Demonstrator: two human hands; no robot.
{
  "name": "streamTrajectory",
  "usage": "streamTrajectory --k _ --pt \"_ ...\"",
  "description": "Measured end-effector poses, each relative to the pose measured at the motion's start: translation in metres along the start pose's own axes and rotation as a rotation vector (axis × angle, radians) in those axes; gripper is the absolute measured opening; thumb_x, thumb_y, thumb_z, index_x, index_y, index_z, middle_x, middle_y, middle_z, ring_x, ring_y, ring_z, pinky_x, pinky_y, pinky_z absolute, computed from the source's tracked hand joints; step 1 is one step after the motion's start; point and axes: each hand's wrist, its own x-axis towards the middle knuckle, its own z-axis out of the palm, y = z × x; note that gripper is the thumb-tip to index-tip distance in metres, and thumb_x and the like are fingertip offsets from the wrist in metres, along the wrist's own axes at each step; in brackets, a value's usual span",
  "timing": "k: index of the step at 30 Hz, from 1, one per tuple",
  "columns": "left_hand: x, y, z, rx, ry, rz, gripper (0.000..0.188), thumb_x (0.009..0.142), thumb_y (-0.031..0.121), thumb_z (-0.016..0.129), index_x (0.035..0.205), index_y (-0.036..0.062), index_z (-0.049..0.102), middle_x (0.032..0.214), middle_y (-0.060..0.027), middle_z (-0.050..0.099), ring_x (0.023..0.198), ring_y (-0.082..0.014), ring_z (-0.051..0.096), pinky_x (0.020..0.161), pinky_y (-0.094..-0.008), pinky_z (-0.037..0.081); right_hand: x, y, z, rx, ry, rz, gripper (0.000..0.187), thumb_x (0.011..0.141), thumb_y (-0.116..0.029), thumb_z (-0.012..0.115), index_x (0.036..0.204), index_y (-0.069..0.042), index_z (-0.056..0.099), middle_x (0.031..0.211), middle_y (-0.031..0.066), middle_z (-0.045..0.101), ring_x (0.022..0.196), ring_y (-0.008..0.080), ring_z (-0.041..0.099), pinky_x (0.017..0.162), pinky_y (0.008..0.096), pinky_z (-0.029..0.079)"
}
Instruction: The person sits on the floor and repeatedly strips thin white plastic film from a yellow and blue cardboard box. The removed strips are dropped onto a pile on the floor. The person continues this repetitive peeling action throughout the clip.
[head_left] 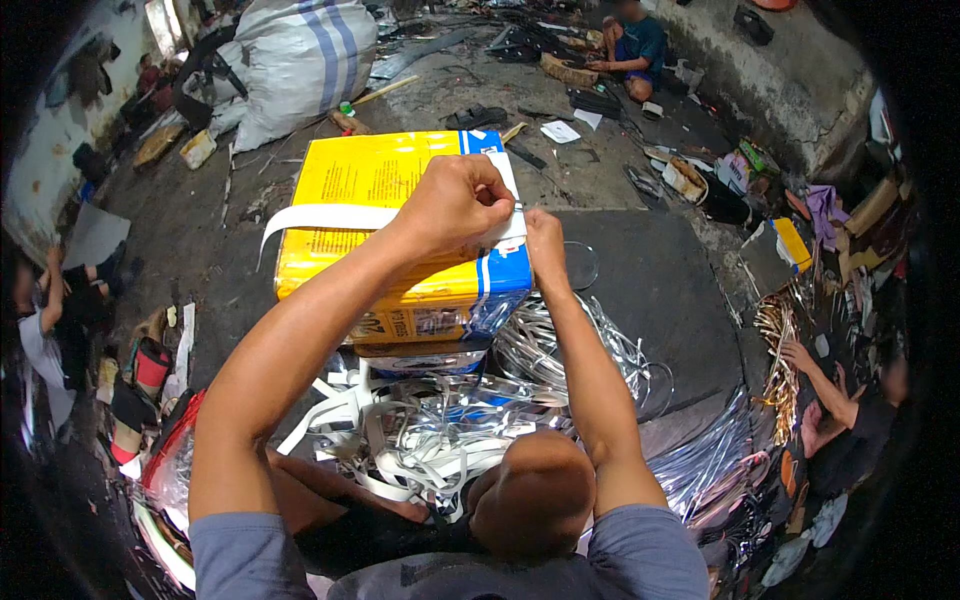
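A yellow and blue cardboard box point(360, 165) stands in front of me. Across its top lies a flat white strip point(335, 216), its left end curling over the far-left edge. My left hand point(455, 205) is closed in a pinch above the box's right edge; a thin, small thing shows at its fingertips, too small to name. Against the box's right side, my right hand point(545, 248) is closed, with its fingers curled by the right end of the strip. What it grips is mostly hidden behind the hand.
Loose white strips point(425, 460) and silvery strips point(610, 350) lie around the box's base. A white woven sack point(295, 70) stands at the back left. People sit at left, far right and near right, where a person's hand point(797, 355) touches golden strips point(778, 345).
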Motion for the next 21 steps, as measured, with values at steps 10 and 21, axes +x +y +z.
streamTrajectory --k 10,21 --pt "0.006 0.002 0.002 -0.031 -0.001 0.0 0.011 0.081 0.01 0.077 0.083 -0.0008 0.078 0.079 -0.0119 0.074 0.072 -0.0171 0.071 0.068 -0.0308 0.057 -0.018 0.081 0.018 -0.154 0.038 0.045 0.035 0.096 -0.023 0.058 0.088 0.008 0.07 0.09 0.0335 0.069 0.091 0.0509 0.067 0.081 0.0542 0.051" --pt "0.005 0.005 0.002 -0.072 -0.039 -0.055 0.007 0.083 0.007 0.078 0.084 0.0003 0.077 0.082 -0.0073 0.073 0.073 -0.0122 0.067 0.067 -0.0277 0.054 -0.073 0.209 0.036 -0.406 0.11 0.368 0.024 0.083 -0.015 0.062 0.083 0.005 0.075 0.095 0.0321 0.071 0.094 0.0501 0.069 0.088 0.0531 0.055"
